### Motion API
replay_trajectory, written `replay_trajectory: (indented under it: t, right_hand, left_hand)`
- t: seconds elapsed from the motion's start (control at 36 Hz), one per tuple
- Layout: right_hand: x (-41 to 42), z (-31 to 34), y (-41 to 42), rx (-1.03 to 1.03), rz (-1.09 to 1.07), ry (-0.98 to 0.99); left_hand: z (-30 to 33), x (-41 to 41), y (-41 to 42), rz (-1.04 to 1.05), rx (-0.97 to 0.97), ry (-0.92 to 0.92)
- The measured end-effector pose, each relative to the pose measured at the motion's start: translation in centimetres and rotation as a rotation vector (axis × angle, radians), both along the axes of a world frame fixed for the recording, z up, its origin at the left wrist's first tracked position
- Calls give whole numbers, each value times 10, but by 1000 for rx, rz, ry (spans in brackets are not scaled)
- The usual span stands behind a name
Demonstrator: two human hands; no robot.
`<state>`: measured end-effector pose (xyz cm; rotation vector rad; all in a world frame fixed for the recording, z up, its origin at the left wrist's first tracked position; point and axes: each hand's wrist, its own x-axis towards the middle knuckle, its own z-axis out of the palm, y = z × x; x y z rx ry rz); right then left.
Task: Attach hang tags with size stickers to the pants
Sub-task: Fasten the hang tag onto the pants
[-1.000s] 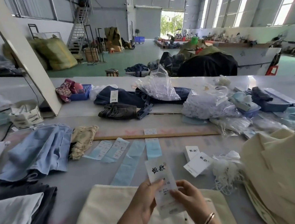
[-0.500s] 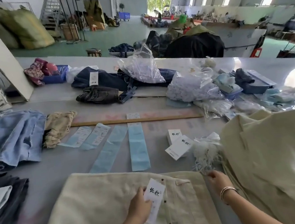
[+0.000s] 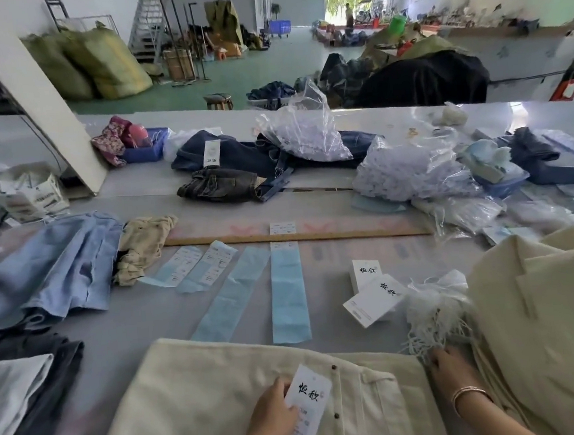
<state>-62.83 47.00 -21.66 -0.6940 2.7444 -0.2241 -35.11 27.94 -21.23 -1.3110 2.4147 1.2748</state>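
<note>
Left hand (image 3: 271, 412) grips the hang tag (image 3: 308, 401) upright over cream pants (image 3: 203, 395), long axis near-vertical; right hand (image 3: 450, 364) pinches white strings (image 3: 434, 319).

Two bare forearms come in from the bottom edge of the frame, no sleeves showing on either; the left hand (image 3: 272, 416) wears nothing; the right hand (image 3: 450, 367), at lower right, has thin rose-gold bangles (image 3: 468, 393) stacked around its wrist.
</note>
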Motion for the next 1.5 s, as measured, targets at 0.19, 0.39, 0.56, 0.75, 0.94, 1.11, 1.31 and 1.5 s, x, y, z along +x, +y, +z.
replay_trajectory:
  t: [0.19, 0.39, 0.56, 0.75, 0.94, 1.11, 1.31, 1.5]
  right_hand:
    - [1, 15, 7, -478, -384, -6]
    - [8, 51, 5, -795, -479, -97]
    - [40, 87, -26, -1142, -567, -629]
    - [97, 122, -62, -1037, -288, -784]
    - [149, 125, -83, -1022, -222, -1114]
    - [183, 112, -89, -923, -134, -927]
    - [199, 100, -78, -803, -34, -905]
    - [207, 102, -70, -781, -62, -758]
  left_hand:
    - [-1, -2, -2, 61, 63, 16]
    - [3, -1, 0, 97, 76, 9]
    - [10, -5, -4, 156, 196, 151]
    - [36, 1, 1, 322, 619, 516]
    - [68, -2, 7, 290, 892, 689]
    - [80, 0, 6, 329, 998, 698]
    - [81, 19, -3, 379, 969, 768]
    - [80, 25, -4, 226, 823, 745]
